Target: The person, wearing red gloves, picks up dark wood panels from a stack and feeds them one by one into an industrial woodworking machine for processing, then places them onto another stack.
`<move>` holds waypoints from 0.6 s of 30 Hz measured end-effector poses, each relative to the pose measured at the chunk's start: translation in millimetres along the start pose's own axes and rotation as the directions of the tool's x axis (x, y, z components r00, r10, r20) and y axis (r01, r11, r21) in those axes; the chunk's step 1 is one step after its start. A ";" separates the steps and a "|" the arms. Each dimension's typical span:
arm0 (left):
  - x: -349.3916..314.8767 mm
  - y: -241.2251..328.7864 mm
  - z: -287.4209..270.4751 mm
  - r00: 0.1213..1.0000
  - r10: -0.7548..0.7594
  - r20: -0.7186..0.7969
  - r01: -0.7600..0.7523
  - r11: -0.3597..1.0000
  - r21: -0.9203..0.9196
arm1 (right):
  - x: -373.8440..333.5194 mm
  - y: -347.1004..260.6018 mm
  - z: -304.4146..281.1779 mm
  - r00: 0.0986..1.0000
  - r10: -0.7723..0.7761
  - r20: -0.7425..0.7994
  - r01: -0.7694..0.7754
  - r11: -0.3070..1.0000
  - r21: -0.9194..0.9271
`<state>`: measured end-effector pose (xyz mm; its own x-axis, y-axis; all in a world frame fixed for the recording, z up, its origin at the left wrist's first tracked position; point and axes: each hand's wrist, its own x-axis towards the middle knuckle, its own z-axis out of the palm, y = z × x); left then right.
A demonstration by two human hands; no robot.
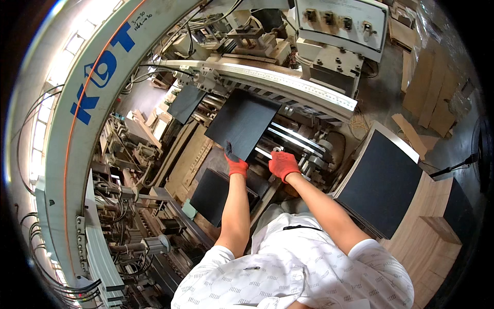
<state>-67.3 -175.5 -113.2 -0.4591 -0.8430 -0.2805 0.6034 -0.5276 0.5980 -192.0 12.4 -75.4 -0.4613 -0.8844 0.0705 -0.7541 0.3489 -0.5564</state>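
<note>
My left hand [237,161], in a red glove with dark fingers, grips the near edge of a black rectangular panel [243,122]. Part of its grip is hidden by the panel. That panel lies at a slant across the metal rails of a machine. To its right, my right hand [284,165], also in a red glove, is closed in a fist beside the bright metal rails [296,138]. What that fist holds, if anything, is too small to make out. Below my left hand rests a stack of black panels [210,197], partly covered by my forearm.
A further black panel [186,103] lies on the machine at the far left. On my right stand a tall stack of black-topped boards [383,180] and wood-coloured boards [424,232]. A white beam [288,81] crosses beyond the panel, with a control box [342,23] behind it.
</note>
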 end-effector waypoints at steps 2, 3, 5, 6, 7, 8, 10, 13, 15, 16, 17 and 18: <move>5.6 9.6 -21.7 0.991 0.127 0.048 -0.127 0.992 -0.003 | 2.2 -11.0 8.4 0.999 -0.033 0.025 0.033 0.999 -0.001; 9.0 8.6 -21.1 0.984 0.157 0.078 -0.157 0.988 -0.005 | 4.5 -10.7 12.0 0.998 -0.009 0.059 0.009 1.000 -0.004; 6.0 -1.4 -18.7 0.984 0.171 0.057 -0.170 0.985 -0.023 | 1.1 -5.1 11.0 0.999 -0.020 0.044 0.020 1.000 0.009; 7.0 -4.0 -17.0 0.984 0.171 0.056 -0.170 0.985 -0.024 | 1.4 -4.1 11.6 0.999 -0.012 0.044 0.012 1.000 -0.008; 6.7 -2.5 -16.0 0.989 0.146 0.037 -0.145 0.989 -0.030 | 0.1 -3.4 9.5 0.999 0.001 0.037 -0.001 1.000 -0.005; 4.7 -1.4 -17.1 0.992 0.123 0.014 -0.123 0.992 -0.010 | -1.6 -2.9 8.3 0.999 -0.025 0.029 0.024 1.000 0.005; 4.1 1.4 -17.3 0.997 0.075 -0.024 -0.074 0.997 0.026 | -2.9 -1.9 9.5 0.999 -0.038 0.018 0.038 0.999 0.016; 1.3 -1.6 -17.7 0.987 0.111 -0.116 -0.104 0.993 0.062 | -1.7 -1.4 12.5 0.999 -0.041 0.003 0.041 0.999 0.033; 3.8 -5.1 -14.7 0.995 0.062 -0.081 -0.060 0.998 0.024 | -1.6 -0.6 9.4 1.000 -0.014 -0.005 0.014 0.999 0.031; 5.9 -1.2 -16.2 0.997 0.052 -0.053 -0.051 0.999 0.005 | -0.5 -3.5 8.6 1.000 -0.004 -0.019 0.005 0.999 0.037; 8.1 2.7 -18.1 0.999 0.040 -0.026 -0.041 0.999 -0.015 | 1.8 -5.8 7.4 1.000 -0.002 0.017 0.002 0.999 0.042; 11.5 7.5 -19.6 1.000 0.030 0.004 -0.030 0.999 -0.035 | 4.6 -9.3 6.4 0.999 -0.021 0.029 0.019 0.999 0.041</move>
<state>-55.3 -191.2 -126.6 -0.4435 -0.8580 -0.2591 0.6396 -0.5055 0.5791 -184.2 3.1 -75.1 -0.4318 -0.9001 0.0578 -0.7432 0.3187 -0.5883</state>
